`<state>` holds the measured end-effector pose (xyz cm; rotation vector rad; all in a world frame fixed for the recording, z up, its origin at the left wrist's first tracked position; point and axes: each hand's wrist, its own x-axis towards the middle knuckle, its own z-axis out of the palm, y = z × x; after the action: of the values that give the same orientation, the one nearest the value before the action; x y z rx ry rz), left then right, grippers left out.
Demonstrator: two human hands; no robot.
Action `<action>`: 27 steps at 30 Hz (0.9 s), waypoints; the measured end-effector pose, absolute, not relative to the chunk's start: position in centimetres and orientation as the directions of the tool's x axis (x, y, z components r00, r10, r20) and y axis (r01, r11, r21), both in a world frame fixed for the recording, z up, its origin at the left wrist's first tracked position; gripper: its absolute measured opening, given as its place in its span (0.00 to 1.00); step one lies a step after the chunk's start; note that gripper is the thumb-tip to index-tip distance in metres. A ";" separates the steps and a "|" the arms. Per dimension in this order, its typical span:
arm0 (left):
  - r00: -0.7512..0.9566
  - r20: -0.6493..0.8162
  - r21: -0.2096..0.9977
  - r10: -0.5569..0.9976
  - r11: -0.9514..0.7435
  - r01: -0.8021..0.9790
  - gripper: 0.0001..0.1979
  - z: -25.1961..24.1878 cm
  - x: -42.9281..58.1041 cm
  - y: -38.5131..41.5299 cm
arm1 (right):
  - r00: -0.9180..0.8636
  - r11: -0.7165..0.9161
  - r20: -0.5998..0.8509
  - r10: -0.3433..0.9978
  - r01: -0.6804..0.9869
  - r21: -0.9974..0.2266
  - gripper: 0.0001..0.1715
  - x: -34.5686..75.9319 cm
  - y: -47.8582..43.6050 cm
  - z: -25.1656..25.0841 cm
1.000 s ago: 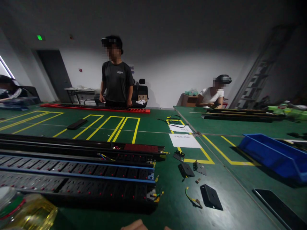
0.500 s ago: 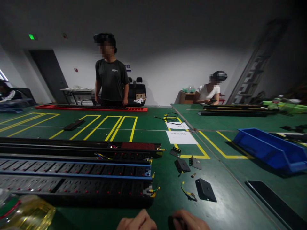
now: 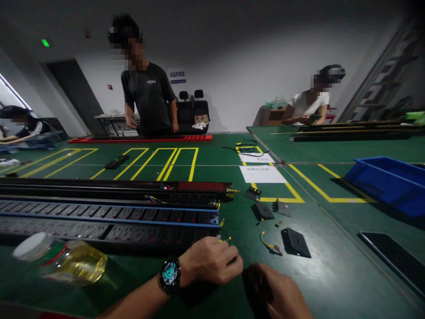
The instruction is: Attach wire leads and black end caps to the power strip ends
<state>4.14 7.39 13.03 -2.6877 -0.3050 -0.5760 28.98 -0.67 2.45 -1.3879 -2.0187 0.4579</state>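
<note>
My left hand (image 3: 212,261), a watch (image 3: 170,275) on its wrist, is closed, fingers curled down beside the end of the nearest power strip (image 3: 139,235). Whether anything is pinched in it is hidden. Close by on the right, my right hand (image 3: 280,292) has its fingers curled too; a dark patch at its inner side may be a held part or shadow. Short wires (image 3: 226,239) stick out at the strip's end. Past my hands lie a black metal bracket (image 3: 296,243) and a yellow-green wire (image 3: 269,244).
A jar of yellow liquid (image 3: 76,261) lies tilted at the left. More brackets (image 3: 262,212), white paper sheets (image 3: 264,174), a blue bin (image 3: 392,181) and a phone (image 3: 395,257) are on the green table. Across it stands one person (image 3: 151,97); another person (image 3: 308,106) sits at the right.
Both hands have come further into view, moving up toward the strip's end. My view has shifted, showing more of the jar. The standing person has bent a forearm and leans forward.
</note>
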 end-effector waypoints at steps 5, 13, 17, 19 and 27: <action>0.881 0.462 -0.304 0.107 -0.914 0.270 0.08 12.1 3.8 7.9 | -0.285 0.402 0.284 0.916 0.677 -0.616 0.15 29.3 -0.5 2.2; 0.853 0.499 -0.271 0.152 -0.908 0.321 0.06 11.7 3.8 8.0 | -0.305 0.408 0.271 0.913 0.645 -0.647 0.08 29.4 -0.3 3.8; 0.744 0.628 -0.142 0.226 -0.908 0.395 0.07 12.0 3.7 7.7 | -0.255 0.381 0.285 0.924 0.666 -0.642 0.11 29.2 -0.5 3.3; 0.678 0.677 -0.054 0.288 -0.898 0.436 0.08 12.1 3.5 7.6 | -0.221 0.343 0.266 0.938 0.694 -0.633 0.13 29.0 -0.7 2.9; 0.631 0.676 0.046 0.381 -0.877 0.479 0.08 11.8 3.1 7.7 | -0.177 0.325 0.288 0.941 0.709 -0.625 0.14 28.3 -0.9 3.3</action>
<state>3.07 7.71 11.75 -2.7112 -0.7187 -1.0743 28.33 -0.94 3.28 -1.4497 -1.9566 0.4671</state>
